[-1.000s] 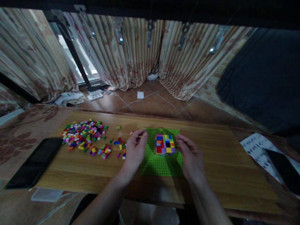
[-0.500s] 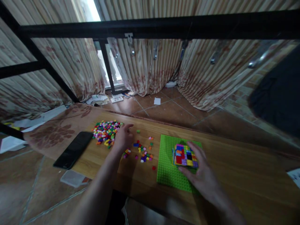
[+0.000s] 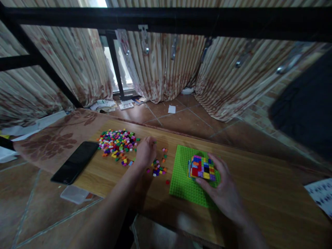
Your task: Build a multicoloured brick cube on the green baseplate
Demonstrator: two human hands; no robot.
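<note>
Desk: wooden, stretching across in front of you.
Baseplate: green and studded, lying flat on the desk.
Black slab: flat, thin, along the desk's left edge.
Pile: many small bricks in mixed colours, heaped just right of the slab.
Right hand: your thumb is on the near side of the block and your fingers are on its far side, so you hold it between them.
Left hand: just right of the pile, fingers curled in narrow; whether you pinch anything, I cannot tell.
Block: built of bricks, its top a patchwork of red, purple, yellow, blue and black, within the baseplate's outline.
Loose bricks: scattered on the desk between your left hand and the baseplate.
Red brick: alone, just beside the baseplate's left edge.
Green brick: tiny, right at your left fingertips.
</note>
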